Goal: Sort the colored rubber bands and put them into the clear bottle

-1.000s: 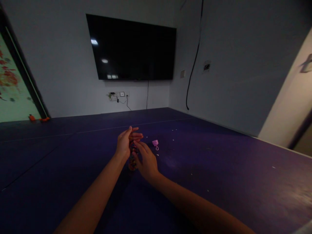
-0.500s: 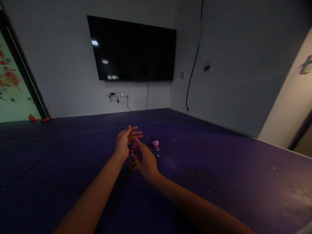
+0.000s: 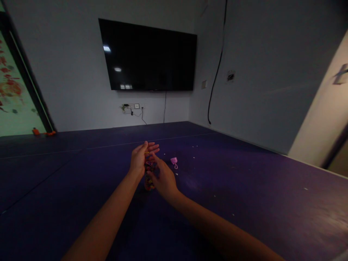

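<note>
My left hand [image 3: 138,159] is raised with its palm turned to the right and its fingers stretched out and apart. A thin yellow strip [image 3: 146,152] lies across its fingers; I cannot tell what it is. Close beside it is my right hand [image 3: 165,178], index fingertip near the yellow strip, thumb and index finger apart. Between and below the hands stands a small clear container [image 3: 149,184] with many-coloured small pieces in it, partly hidden by the right thumb and fingers. Right of the hands, a pink cap [image 3: 174,160] with a pale loop rests on the purple surface.
Small white scraps [image 3: 194,157] are scattered over the purple surface [image 3: 244,181]. Behind it, a large black television [image 3: 149,54] hangs on the wall above sockets [image 3: 133,106] with cords. A black cable [image 3: 216,76] dangles on the right wall. Orange objects [image 3: 36,131] lie at the far left.
The hands keep nearly the same pose; the right index finger has shifted slightly by the yellow strip. The whole view has moved very slightly. The container and pink cap stay in place.
</note>
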`<action>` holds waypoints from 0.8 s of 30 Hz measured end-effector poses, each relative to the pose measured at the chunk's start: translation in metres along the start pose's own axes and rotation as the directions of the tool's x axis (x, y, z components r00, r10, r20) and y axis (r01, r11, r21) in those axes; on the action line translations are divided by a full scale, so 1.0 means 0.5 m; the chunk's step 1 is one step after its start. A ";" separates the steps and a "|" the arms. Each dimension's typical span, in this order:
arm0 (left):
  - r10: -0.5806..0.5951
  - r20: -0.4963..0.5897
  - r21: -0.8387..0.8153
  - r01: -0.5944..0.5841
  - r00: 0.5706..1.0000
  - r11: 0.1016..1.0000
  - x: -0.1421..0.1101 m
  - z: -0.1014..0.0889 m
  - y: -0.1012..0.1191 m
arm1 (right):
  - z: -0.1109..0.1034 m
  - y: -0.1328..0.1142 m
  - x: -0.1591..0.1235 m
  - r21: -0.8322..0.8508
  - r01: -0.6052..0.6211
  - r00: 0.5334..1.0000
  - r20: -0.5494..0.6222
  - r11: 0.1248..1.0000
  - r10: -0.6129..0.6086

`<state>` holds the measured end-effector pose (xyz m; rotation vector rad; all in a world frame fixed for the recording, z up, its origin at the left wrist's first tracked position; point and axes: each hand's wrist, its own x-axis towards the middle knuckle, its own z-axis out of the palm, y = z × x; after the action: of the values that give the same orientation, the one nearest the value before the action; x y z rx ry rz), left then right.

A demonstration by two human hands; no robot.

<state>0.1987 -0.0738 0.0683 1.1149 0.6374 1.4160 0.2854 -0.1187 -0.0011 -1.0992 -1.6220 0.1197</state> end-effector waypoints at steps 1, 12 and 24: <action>0.014 0.009 -0.002 -0.014 1.000 1.000 0.001 -0.001 -0.001 | -0.001 0.000 0.001 -0.010 0.010 1.000 0.012 1.000 -0.010; 0.033 0.096 0.014 -0.034 0.995 0.999 -0.002 -0.001 0.001 | -0.017 -0.015 0.013 -0.065 0.014 0.996 0.092 0.998 -0.008; 0.028 0.098 0.008 -0.029 0.995 1.000 -0.001 -0.003 0.001 | -0.017 -0.018 0.012 -0.066 -0.035 0.997 0.064 0.997 0.039</action>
<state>0.1970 -0.0742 0.0682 1.1971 0.5607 1.3754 0.2872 -0.1234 0.0114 -1.1860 -1.6745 0.1295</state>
